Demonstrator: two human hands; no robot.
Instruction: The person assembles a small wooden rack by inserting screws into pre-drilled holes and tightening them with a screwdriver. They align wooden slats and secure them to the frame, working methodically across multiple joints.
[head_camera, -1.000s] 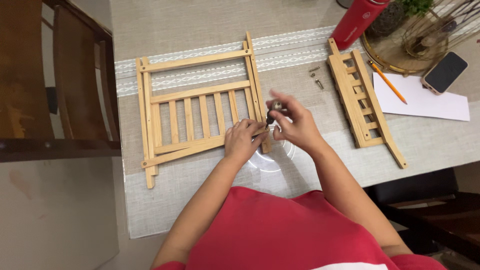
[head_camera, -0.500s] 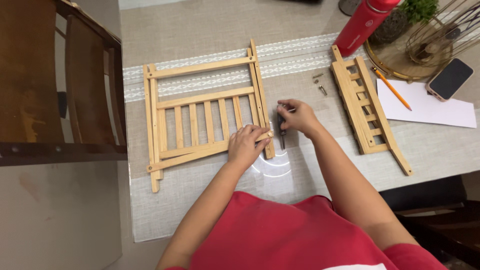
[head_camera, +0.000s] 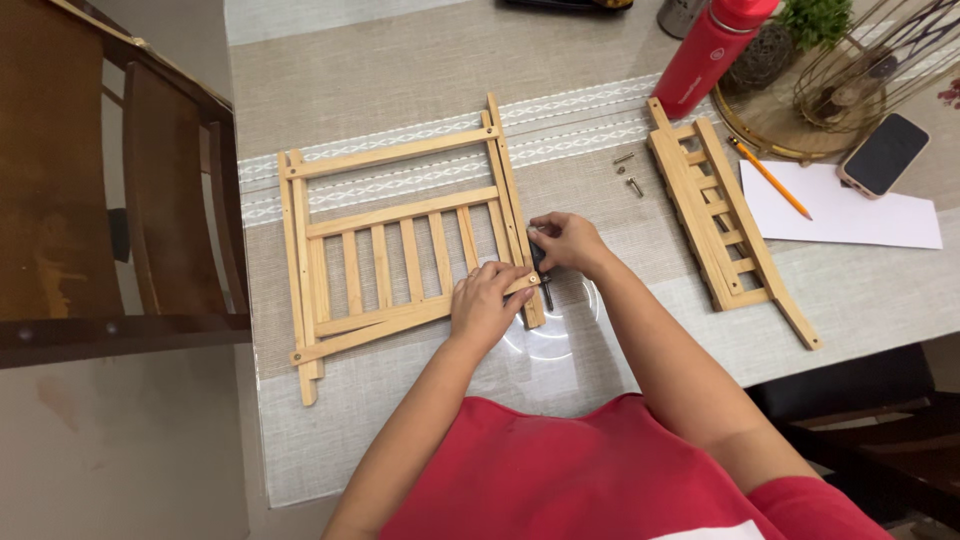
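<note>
Left hand (head_camera: 487, 303) flat on wooden frame (head_camera: 400, 245) | right hand (head_camera: 563, 240) gripping dark screwdriver (head_camera: 542, 275) | red bottle (head_camera: 712, 50) behind

Dark wooden chair (head_camera: 120, 210) at nine o'clock beside a grey-clothed table (head_camera: 400, 60); pale floor (head_camera: 120, 450) at seven; even light.

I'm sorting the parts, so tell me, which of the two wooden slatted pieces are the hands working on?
The larger wooden frame left of the loose screws; the left hand presses its lower corner. The narrower folded piece lies untouched near the pencil.
</note>
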